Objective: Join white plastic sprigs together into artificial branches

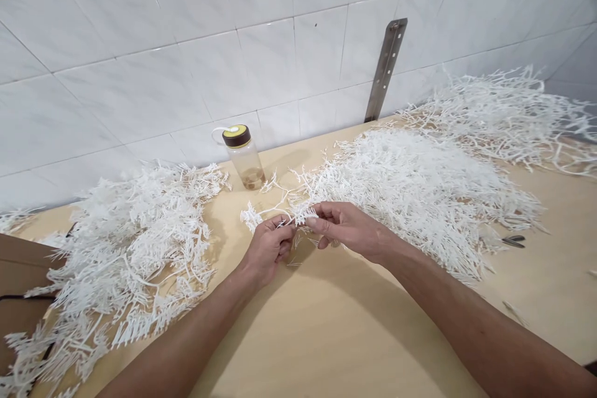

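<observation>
Both hands meet over the middle of a light wooden table (326, 329). My left hand (269, 249) is closed in a pinch on one end of a white plastic sprig (261, 214) with fine spiky needles. My right hand (342, 227) is closed on the other part of the same sprig, thumb and fingers pressed together. The sprig's loose stems trail up and left from the hands. The hands sit at the near edge of a large pile of white sprigs (410, 186).
Another heap of white sprigs (135, 249) covers the left of the table, and a third heap (504, 112) lies far right. A clear bottle with a yellow lid (245, 158) stands by the tiled wall. A metal bracket (386, 68) leans on the wall. A brown cardboard box (18, 280) is at left.
</observation>
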`<state>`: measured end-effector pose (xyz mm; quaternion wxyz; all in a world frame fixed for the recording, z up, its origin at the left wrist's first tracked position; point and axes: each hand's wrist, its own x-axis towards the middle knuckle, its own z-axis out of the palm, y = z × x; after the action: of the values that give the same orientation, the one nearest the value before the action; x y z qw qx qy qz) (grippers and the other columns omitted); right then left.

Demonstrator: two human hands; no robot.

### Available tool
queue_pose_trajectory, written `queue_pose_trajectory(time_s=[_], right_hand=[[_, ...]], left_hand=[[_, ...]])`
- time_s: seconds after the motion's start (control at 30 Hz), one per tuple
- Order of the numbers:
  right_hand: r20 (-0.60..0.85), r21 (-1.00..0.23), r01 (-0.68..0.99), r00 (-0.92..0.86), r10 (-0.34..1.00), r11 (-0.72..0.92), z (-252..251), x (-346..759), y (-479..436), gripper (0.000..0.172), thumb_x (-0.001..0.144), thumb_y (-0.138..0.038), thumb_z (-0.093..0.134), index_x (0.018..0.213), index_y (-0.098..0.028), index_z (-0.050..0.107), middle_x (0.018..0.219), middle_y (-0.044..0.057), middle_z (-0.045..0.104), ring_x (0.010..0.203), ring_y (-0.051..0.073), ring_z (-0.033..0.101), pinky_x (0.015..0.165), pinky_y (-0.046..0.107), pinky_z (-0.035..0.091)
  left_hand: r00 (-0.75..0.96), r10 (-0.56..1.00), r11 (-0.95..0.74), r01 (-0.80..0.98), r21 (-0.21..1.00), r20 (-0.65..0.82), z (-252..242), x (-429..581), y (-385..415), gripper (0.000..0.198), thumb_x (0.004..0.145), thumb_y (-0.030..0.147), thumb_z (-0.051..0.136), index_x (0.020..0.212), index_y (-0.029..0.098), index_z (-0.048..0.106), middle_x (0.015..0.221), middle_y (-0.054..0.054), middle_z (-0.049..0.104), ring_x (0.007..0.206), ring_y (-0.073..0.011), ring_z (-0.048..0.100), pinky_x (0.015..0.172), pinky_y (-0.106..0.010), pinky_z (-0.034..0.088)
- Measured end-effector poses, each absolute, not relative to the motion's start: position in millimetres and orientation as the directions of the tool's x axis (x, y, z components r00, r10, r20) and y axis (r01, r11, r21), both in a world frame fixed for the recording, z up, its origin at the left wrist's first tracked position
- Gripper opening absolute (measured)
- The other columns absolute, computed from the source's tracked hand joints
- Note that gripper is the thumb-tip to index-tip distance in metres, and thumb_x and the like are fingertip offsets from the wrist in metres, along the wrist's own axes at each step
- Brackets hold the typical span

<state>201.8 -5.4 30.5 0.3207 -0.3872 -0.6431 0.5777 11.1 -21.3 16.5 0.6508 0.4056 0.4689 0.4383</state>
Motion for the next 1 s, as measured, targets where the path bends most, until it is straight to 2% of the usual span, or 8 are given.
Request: queue_pose_trajectory(time_s=[0.1,0.2,0.43,0.6,0.7,0.8,0.9,1.0], right_hand=[[-0.023,-0.993,0.113,-0.546,0.837,0.046,31.6,203.0,-6.9,0.026,0.084,-0.042,0.068,0.093,-0.018,0.065,0.088,0.003,0.064,0.08,0.016,0.06,0.071,0.028,0.048],[-0.046,-0.989,0.143,-0.517,0.855,0.034,28.3,202.2,-6.4,0.029,0.085,-0.047,0.066,0.089,-0.018,0.064,0.081,0.002,0.064,0.074,0.015,0.059,0.068,0.028,0.047],[-0.028,-0.981,0.187,-0.347,0.938,0.04,17.1,198.8,2.8,0.041,0.077,-0.059,0.07,0.07,-0.02,0.062,0.064,0.001,0.058,0.064,0.017,0.055,0.058,0.029,0.044],[-0.002,-0.994,0.101,-0.307,0.952,0.03,13.5,197.0,4.2,0.036,0.075,-0.051,0.073,0.069,-0.018,0.061,0.064,-0.001,0.056,0.061,0.013,0.05,0.057,0.026,0.043],[-0.006,-0.999,0.046,-0.316,0.949,0.009,10.7,193.8,3.1,0.032,0.078,-0.049,0.071,0.077,-0.017,0.064,0.07,0.0,0.061,0.065,0.013,0.054,0.059,0.026,0.045],[-0.018,-0.999,0.045,-0.309,0.951,-0.005,8.2,190.1,1.6,0.031,0.079,-0.047,0.07,0.079,-0.018,0.065,0.07,0.0,0.062,0.064,0.013,0.056,0.058,0.026,0.045],[-0.01,-0.998,0.065,-0.279,0.96,0.009,5.8,186.5,0.4,0.029,0.079,-0.047,0.071,0.078,-0.018,0.064,0.064,-0.002,0.059,0.058,0.012,0.053,0.054,0.025,0.042],[-0.012,-0.998,0.068,-0.273,0.962,0.006,3.3,184.4,0.1,0.029,0.08,-0.047,0.07,0.078,-0.018,0.064,0.062,-0.002,0.059,0.055,0.012,0.053,0.053,0.025,0.042]], left_hand=[[0.105,0.958,0.279,-0.104,0.955,-0.268,17.7,14.7,-23.6,0.016,0.066,0.021,0.065,0.068,0.019,0.049,0.047,0.01,0.031,0.039,-0.0041,0.019,0.04,-0.02,0.011],[0.057,0.974,0.221,-0.021,0.975,-0.219,16.3,16.7,-24.8,0.016,0.068,0.024,0.064,0.067,0.02,0.048,0.047,0.009,0.035,0.04,-0.0046,0.023,0.041,-0.02,0.014],[0.175,0.98,0.072,0.116,0.991,-0.091,15.1,18.5,-29.5,0.015,0.07,0.025,0.062,0.062,0.018,0.052,0.053,0.006,0.039,0.049,-0.0074,0.033,0.047,-0.02,0.025],[0.215,0.953,0.225,-0.028,0.974,-0.214,16.4,15.8,-29.1,0.017,0.069,0.028,0.068,0.068,0.019,0.055,0.049,0.007,0.042,0.043,-0.0071,0.034,0.043,-0.021,0.023],[0.219,0.952,0.255,-0.171,0.952,-0.216,14.6,12.9,-26.7,0.018,0.071,0.032,0.07,0.07,0.018,0.058,0.059,0.001,0.056,0.05,-0.0096,0.047,0.047,-0.021,0.034],[0.237,0.954,0.248,-0.283,0.927,-0.183,13.1,11.3,-25.0,0.021,0.073,0.034,0.071,0.072,0.016,0.061,0.069,-0.003,0.062,0.063,-0.0128,0.056,0.058,-0.024,0.045],[0.226,0.958,0.24,-0.304,0.922,-0.175,11.9,11.4,-23.8,0.027,0.076,0.04,0.073,0.072,0.016,0.061,0.069,-0.003,0.063,0.065,-0.0132,0.059,0.064,-0.025,0.047],[0.166,0.964,0.247,-0.266,0.932,-0.208,10.9,11.8,-22.4,0.031,0.068,0.037,0.082,0.072,0.017,0.059,0.063,0.0,0.062,0.06,-0.0116,0.058,0.06,-0.023,0.045]])
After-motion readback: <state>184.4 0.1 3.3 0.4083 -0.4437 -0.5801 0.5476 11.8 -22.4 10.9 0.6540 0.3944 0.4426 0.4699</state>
